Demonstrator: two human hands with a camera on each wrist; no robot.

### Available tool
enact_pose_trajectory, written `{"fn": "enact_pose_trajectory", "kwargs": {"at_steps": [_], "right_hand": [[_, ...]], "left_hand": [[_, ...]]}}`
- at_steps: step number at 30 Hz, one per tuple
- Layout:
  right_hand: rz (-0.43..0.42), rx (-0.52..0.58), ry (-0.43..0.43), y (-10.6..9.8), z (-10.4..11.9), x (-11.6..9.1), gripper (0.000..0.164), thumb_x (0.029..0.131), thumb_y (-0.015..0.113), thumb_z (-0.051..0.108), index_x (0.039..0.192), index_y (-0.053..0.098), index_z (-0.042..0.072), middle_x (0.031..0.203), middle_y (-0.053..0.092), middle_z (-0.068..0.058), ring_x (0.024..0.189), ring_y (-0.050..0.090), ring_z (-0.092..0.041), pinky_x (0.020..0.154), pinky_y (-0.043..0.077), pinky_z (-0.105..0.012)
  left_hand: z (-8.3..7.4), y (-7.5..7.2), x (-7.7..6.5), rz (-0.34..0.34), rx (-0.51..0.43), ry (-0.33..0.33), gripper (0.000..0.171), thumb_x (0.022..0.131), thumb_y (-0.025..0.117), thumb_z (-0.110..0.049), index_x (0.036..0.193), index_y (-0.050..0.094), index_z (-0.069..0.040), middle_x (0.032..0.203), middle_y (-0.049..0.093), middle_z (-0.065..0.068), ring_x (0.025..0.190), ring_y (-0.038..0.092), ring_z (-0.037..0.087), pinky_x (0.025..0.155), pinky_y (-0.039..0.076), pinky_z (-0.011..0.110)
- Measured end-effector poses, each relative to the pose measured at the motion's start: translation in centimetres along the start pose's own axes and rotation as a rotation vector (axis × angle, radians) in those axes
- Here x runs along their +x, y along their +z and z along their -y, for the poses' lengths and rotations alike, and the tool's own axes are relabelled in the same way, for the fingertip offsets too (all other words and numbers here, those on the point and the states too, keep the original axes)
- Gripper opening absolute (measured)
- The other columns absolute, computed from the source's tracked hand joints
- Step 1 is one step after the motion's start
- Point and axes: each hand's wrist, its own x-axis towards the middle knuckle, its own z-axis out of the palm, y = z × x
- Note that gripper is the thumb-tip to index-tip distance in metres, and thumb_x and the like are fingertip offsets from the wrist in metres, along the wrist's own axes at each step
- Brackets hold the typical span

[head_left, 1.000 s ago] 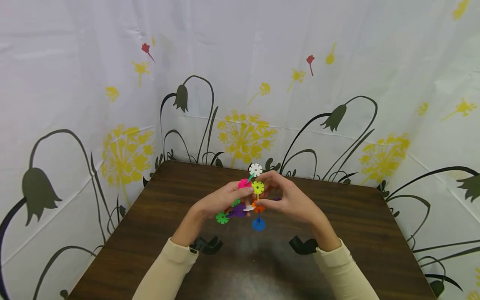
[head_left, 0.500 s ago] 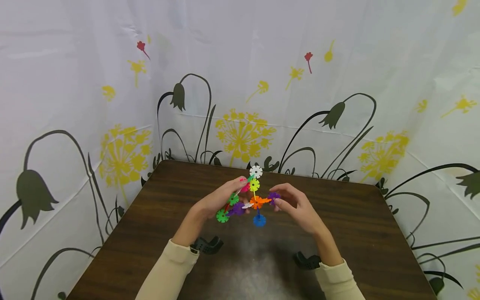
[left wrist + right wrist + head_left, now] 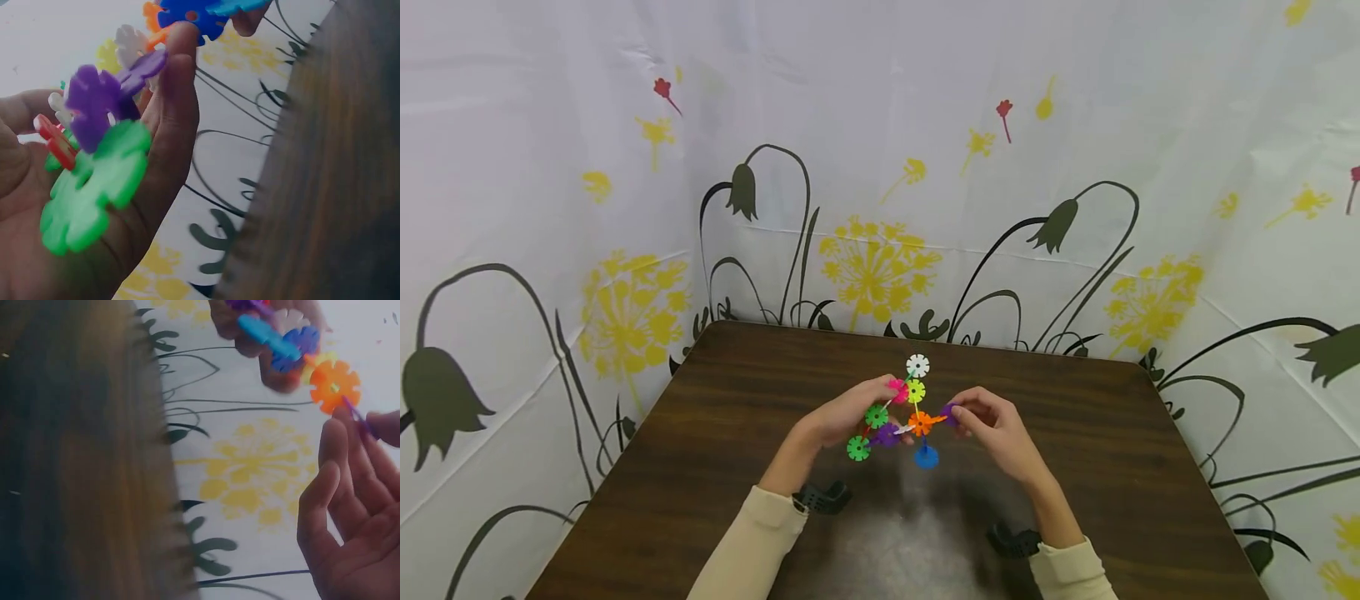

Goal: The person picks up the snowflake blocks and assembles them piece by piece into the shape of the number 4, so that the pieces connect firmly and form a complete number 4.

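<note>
A chain of interlocking plastic discs, notched like snowflakes, is held up above the table between both hands. My left hand [image 3: 847, 414] grips its left side; a green disc [image 3: 94, 184] and a purple disc [image 3: 94, 103] lie over the palm in the left wrist view. At the right end, my right hand [image 3: 996, 429] pinches a purple disc [image 3: 951, 414] between thumb and fingers, joined to an orange disc [image 3: 921, 423]. A white disc [image 3: 917, 365] tops the structure, near a yellow disc [image 3: 915, 390] and a pink disc [image 3: 898, 391]. A blue disc [image 3: 927, 457] hangs at the bottom.
The dark wooden table [image 3: 760, 367] spreads beneath both hands. Behind it and along the sides hangs a white curtain [image 3: 850, 100] printed with flowers. Black wrist mounts [image 3: 823, 498] sit below each hand.
My right hand has moved from the yellow and orange discs to the right and pinches the purple end disc. The disc structure has come slightly lower in view with my left hand.
</note>
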Motion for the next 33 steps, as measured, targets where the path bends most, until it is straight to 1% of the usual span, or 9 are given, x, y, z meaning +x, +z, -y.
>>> {"fn": "enact_pose_trajectory", "kwargs": {"at_steps": [5, 10, 12, 15, 17, 18, 22, 29, 33], "right_hand": [[-0.015, 0.057, 0.133, 0.5, -2.2, -0.9, 0.021, 0.111, 0.062, 0.017, 0.120, 0.067, -0.001, 0.091, 0.075, -0.002, 0.074, 0.073, -0.017, 0.075, 0.065, -0.034], [-0.027, 0.112, 0.283, 1.1, -4.9, -1.5, 0.030, 0.110, 0.064, 0.022, 0.122, 0.066, -0.005, 0.100, 0.075, -0.024, 0.077, 0.075, -0.020, 0.079, 0.066, -0.040], [-0.025, 0.122, 0.344, 1.1, -5.9, -1.6, 0.033, 0.110, 0.064, 0.024, 0.123, 0.065, -0.006, 0.103, 0.074, -0.027, 0.078, 0.075, -0.018, 0.079, 0.066, -0.038], [-0.016, 0.131, 0.427, 1.0, -7.1, -1.4, 0.037, 0.110, 0.065, 0.028, 0.126, 0.064, -0.006, 0.103, 0.076, -0.019, 0.079, 0.074, -0.015, 0.079, 0.065, -0.032], [-0.012, 0.133, 0.474, 0.9, -7.7, -1.1, 0.038, 0.109, 0.067, 0.029, 0.127, 0.065, -0.004, 0.101, 0.076, -0.012, 0.080, 0.073, -0.015, 0.077, 0.064, -0.030], [-0.007, 0.130, 0.491, 0.8, -8.0, -0.9, 0.038, 0.109, 0.067, 0.030, 0.127, 0.065, -0.003, 0.101, 0.076, -0.010, 0.080, 0.072, -0.015, 0.076, 0.063, -0.029], [-0.002, 0.077, 0.524, 0.5, -8.8, -0.2, 0.032, 0.108, 0.067, 0.029, 0.125, 0.069, 0.001, 0.099, 0.077, -0.008, 0.076, 0.071, -0.014, 0.072, 0.060, -0.029], [0.023, -0.031, 0.514, 0.8, -9.4, 1.0, 0.029, 0.107, 0.068, 0.029, 0.120, 0.075, 0.004, 0.093, 0.077, -0.006, 0.067, 0.067, -0.013, 0.060, 0.053, -0.030], [0.039, -0.073, 0.494, 1.1, -9.8, 1.5, 0.026, 0.106, 0.070, 0.027, 0.116, 0.079, 0.004, 0.085, 0.074, -0.006, 0.059, 0.062, -0.012, 0.053, 0.049, -0.027]], "left_hand": [[2.1, -0.1, 1.3, -0.121, 0.111, -0.016, 0.027, 0.116, 0.045, -0.034, 0.107, 0.052, -0.009, 0.111, 0.052, 0.008, 0.100, 0.059, 0.022, 0.082, 0.049, 0.030], [4.2, -0.1, 2.6, -0.194, 0.200, -0.027, 0.031, 0.116, 0.046, -0.029, 0.103, 0.056, -0.003, 0.117, 0.063, 0.018, 0.112, 0.067, 0.029, 0.097, 0.055, 0.039], [4.9, -0.2, 3.1, -0.220, 0.249, -0.039, 0.034, 0.116, 0.047, -0.029, 0.103, 0.056, 0.002, 0.104, 0.064, 0.016, 0.095, 0.068, 0.026, 0.088, 0.056, 0.036], [5.5, -0.6, 3.9, -0.257, 0.360, -0.068, 0.035, 0.114, 0.050, -0.028, 0.101, 0.060, 0.003, 0.086, 0.056, 0.005, 0.072, 0.048, 0.016, 0.071, 0.043, 0.030], [5.5, -1.0, 4.5, -0.261, 0.423, -0.094, 0.035, 0.112, 0.050, -0.026, 0.103, 0.063, 0.005, 0.084, 0.055, 0.007, 0.065, 0.036, 0.014, 0.065, 0.036, 0.030], [5.5, -1.1, 4.8, -0.259, 0.442, -0.109, 0.033, 0.111, 0.050, -0.025, 0.105, 0.065, 0.004, 0.087, 0.060, 0.009, 0.063, 0.036, 0.014, 0.063, 0.035, 0.029], [5.0, -1.5, 5.9, -0.262, 0.504, -0.145, 0.034, 0.110, 0.050, -0.022, 0.121, 0.070, 0.004, 0.110, 0.073, 0.021, 0.070, 0.049, 0.015, 0.063, 0.040, 0.028], [4.8, -1.7, 6.8, -0.325, 0.598, -0.123, 0.020, 0.108, 0.056, -0.013, 0.115, 0.066, 0.003, 0.108, 0.068, 0.015, 0.083, 0.056, 0.018, 0.074, 0.047, 0.029], [5.0, -1.9, 6.9, -0.352, 0.622, -0.120, 0.020, 0.107, 0.058, -0.012, 0.114, 0.069, 0.003, 0.111, 0.070, 0.017, 0.089, 0.059, 0.018, 0.078, 0.050, 0.029]]}}
